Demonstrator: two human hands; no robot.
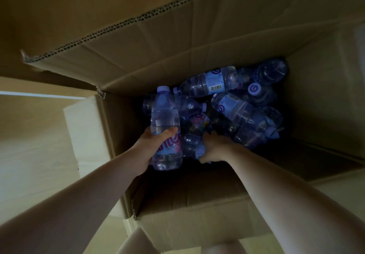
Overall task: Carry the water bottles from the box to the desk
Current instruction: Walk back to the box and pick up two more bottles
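Note:
A large open cardboard box (308, 99) holds a heap of several clear water bottles (227, 103) with pale purple caps and blue labels. My left hand (150, 147) grips one bottle (165, 119) around its label, cap pointing away from me, near the box's left wall. My right hand (215, 148) reaches down into the heap beside it, fingers curled round another bottle (192, 145) that lies low and is partly hidden. The desk is not in view.
The box's flaps (138, 42) stand up at the far and left sides, and its near wall (187, 214) is right in front of me. A light floor (35, 135) shows to the left of the box. My knees (138, 242) appear at the bottom edge.

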